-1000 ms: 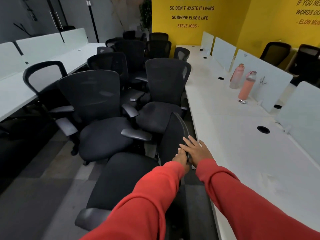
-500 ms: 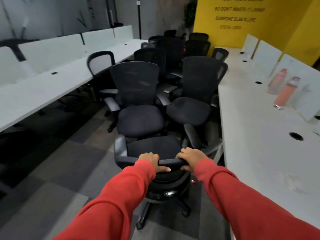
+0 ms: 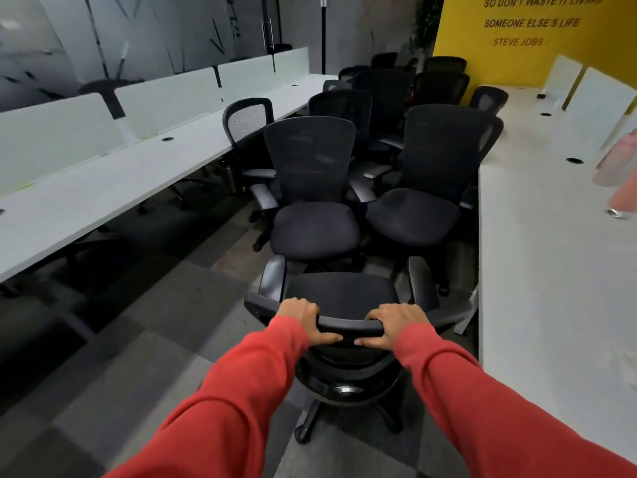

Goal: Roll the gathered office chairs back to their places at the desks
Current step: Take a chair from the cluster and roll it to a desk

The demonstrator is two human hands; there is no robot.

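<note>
A black office chair (image 3: 344, 294) stands right in front of me in the aisle, its seat facing away. My left hand (image 3: 303, 320) grips the left end of its backrest's top edge, and my right hand (image 3: 391, 324) grips the right end. Both thumbs lie on the near side of the rim. Beyond it, several more black mesh chairs (image 3: 310, 188) are bunched together between the two desk rows, the nearest pair facing me.
A long white desk (image 3: 103, 191) with frosted dividers runs along the left, one chair (image 3: 246, 122) tucked at it. Another white desk (image 3: 544, 270) lines the right, with pink bottles (image 3: 620, 174) on it. Grey carpet tiles (image 3: 138, 339) lie to my left. A yellow wall (image 3: 517, 63) closes the far end.
The chair has turned from side-on to backrest-toward-me. Both hands went from resting together at its edge to gripping the top rim apart. My view has swung left and pulled back.
</note>
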